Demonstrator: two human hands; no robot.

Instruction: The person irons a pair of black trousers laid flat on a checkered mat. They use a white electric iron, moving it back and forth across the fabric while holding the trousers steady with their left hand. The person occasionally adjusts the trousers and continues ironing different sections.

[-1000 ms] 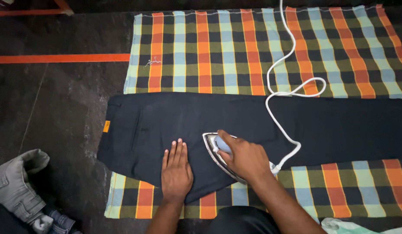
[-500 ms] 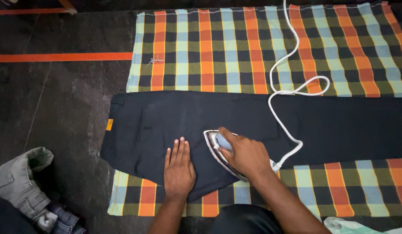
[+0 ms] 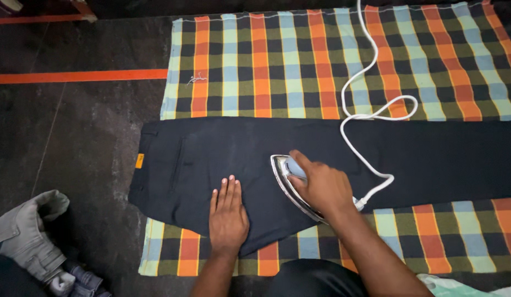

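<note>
From the head camera, the right hand (image 3: 323,188) is wrapped tight around the handle of the iron (image 3: 291,181), which sits flat on the dark trousers (image 3: 222,148), its tip pointing toward the waistband. The left hand (image 3: 228,212) lies flat with fingers together, palm pressing the trousers just beside the iron. The trousers stretch across a checked cloth (image 3: 299,60) spread on the dark floor (image 3: 74,137). A white cord (image 3: 371,115) loops from the iron's back. A pile of clothes (image 3: 29,236) sits on the floor at lower left.
</note>
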